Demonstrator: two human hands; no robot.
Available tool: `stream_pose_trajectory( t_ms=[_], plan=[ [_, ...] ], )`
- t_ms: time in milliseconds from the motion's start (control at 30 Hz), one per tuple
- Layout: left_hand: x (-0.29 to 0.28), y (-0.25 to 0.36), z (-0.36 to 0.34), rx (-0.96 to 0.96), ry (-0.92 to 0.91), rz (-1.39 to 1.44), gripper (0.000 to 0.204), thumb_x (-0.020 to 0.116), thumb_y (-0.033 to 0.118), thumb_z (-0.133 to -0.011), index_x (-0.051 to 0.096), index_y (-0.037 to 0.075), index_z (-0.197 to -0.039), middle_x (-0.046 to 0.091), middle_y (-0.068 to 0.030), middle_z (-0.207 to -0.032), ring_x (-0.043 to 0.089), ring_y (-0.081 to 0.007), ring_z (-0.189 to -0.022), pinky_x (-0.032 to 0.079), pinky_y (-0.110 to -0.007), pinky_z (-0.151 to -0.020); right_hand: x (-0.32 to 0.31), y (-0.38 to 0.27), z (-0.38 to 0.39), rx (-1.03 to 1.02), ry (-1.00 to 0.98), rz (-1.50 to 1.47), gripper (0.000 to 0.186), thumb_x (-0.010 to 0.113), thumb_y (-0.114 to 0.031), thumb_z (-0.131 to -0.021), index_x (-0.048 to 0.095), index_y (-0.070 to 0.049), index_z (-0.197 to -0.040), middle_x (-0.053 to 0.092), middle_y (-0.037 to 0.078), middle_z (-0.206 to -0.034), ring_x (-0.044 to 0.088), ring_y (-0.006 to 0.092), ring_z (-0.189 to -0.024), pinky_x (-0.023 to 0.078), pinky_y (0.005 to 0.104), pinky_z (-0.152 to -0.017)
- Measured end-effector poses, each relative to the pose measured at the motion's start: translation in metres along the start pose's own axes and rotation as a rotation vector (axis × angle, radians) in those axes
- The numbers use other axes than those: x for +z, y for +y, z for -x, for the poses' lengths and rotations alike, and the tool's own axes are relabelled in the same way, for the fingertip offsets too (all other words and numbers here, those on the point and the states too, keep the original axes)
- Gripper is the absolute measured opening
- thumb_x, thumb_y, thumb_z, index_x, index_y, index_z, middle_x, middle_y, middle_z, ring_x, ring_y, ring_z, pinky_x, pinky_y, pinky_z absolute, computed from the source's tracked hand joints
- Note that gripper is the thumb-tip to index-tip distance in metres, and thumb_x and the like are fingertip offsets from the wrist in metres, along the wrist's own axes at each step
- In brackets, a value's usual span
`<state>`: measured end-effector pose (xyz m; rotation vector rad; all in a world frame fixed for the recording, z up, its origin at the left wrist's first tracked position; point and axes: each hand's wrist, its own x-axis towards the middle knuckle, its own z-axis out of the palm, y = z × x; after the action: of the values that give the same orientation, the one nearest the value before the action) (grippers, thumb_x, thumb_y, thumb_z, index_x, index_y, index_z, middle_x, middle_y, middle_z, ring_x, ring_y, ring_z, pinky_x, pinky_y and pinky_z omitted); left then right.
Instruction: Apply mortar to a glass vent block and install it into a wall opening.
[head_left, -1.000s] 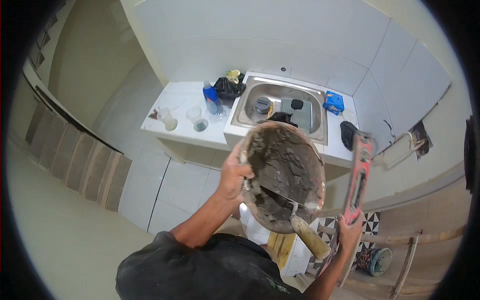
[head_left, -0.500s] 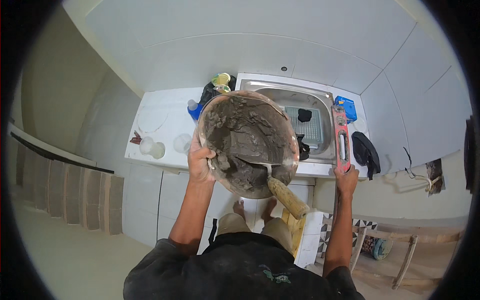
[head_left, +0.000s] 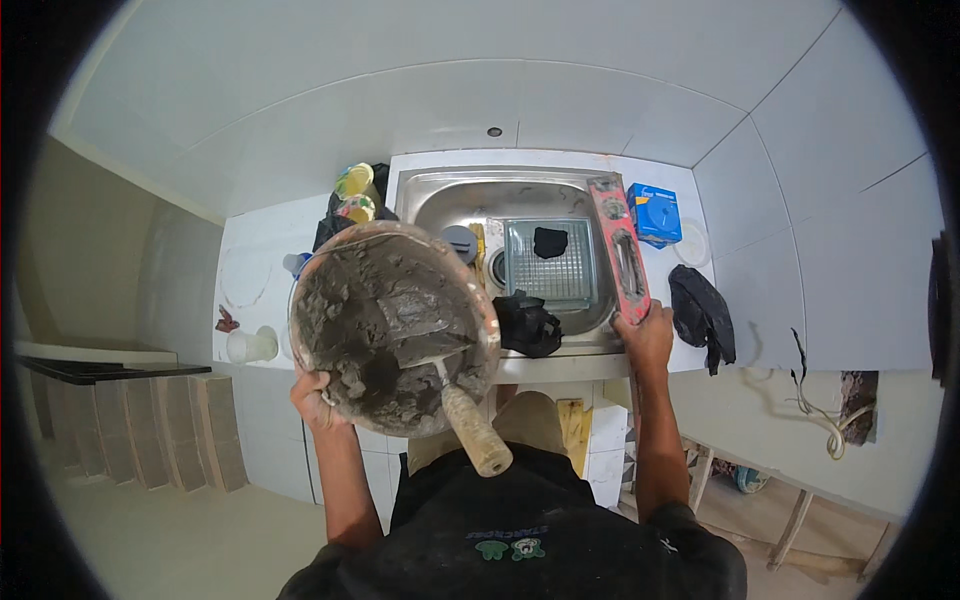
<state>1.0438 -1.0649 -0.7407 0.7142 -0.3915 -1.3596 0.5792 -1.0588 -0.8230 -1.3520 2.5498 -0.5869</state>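
My left hand [head_left: 318,402] is closed on the rim of a bucket [head_left: 484,300] at its near left side. Grey wet mortar [head_left: 345,290] fills the bucket, which is held up in front of the counter. A trowel [head_left: 470,425] rests in it, blade in the mortar and worn handle leaning out over the near rim. My right hand [head_left: 648,335] is closed round the near end of a red spirit level [head_left: 614,235]. The level lies along the right edge of the steel sink [head_left: 430,205], pointing toward the wall.
In the sink sit a glass-like tray [head_left: 575,285] with a black piece on it and a black plastic bag [head_left: 528,325]. A blue box [head_left: 655,213] and another black bag [head_left: 702,310] lie right; cups [head_left: 355,182] and a clear container [head_left: 252,345] stand left. Wires [head_left: 835,425] hang right.
The bucket has moved left and nearer to me, uncovering more of the sink. My view has shifted right. My right hand still holds the spirit level.
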Motion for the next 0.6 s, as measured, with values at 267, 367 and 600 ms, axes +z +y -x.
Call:
stream_pose_trajectory(
  t_ms=[267, 367, 600],
  plan=[
    [-0.021, -0.011, 0.002, 0.036, 0.093, -0.029, 0.077, 0.050, 0.005, -0.063, 0.043, 0.000, -0.139, 0.056, -0.0183, -0.130, 0.057, -0.0372, -0.116, 0.046, -0.048, -0.103, 0.025, -0.031, -0.070, -0.020, -0.032, 0.089, 0.064, 0.074, -0.046, -0.069, 0.058, 0.004, -0.106, 0.058, 0.025, -0.103, 0.062, 0.0431, -0.094, 0.051, 0.0497, -0.082],
    [-0.023, -0.011, 0.002, 0.042, 0.098, -0.032, 0.078, 0.050, 0.005, -0.062, 0.043, 0.000, -0.139, 0.056, -0.0187, -0.131, 0.056, -0.0373, -0.117, 0.046, -0.048, -0.104, 0.031, -0.038, -0.080, -0.004, -0.037, 0.096, 0.063, 0.074, -0.045, -0.070, 0.057, 0.003, -0.106, 0.058, 0.025, -0.103, 0.062, 0.0425, -0.095, 0.052, 0.0502, -0.083],
    [-0.011, -0.007, 0.000, 0.008, 0.072, -0.055, 0.081, 0.049, 0.005, -0.061, 0.041, 0.000, -0.141, 0.053, -0.0202, -0.134, 0.055, -0.0376, -0.119, 0.044, -0.047, -0.106, 0.049, -0.034, -0.091, -0.033, 0.020, 0.233, 0.062, 0.075, -0.046, -0.069, 0.057, 0.000, -0.107, 0.059, 0.021, -0.106, 0.062, 0.0391, -0.098, 0.052, 0.0499, -0.080]
  ],
)
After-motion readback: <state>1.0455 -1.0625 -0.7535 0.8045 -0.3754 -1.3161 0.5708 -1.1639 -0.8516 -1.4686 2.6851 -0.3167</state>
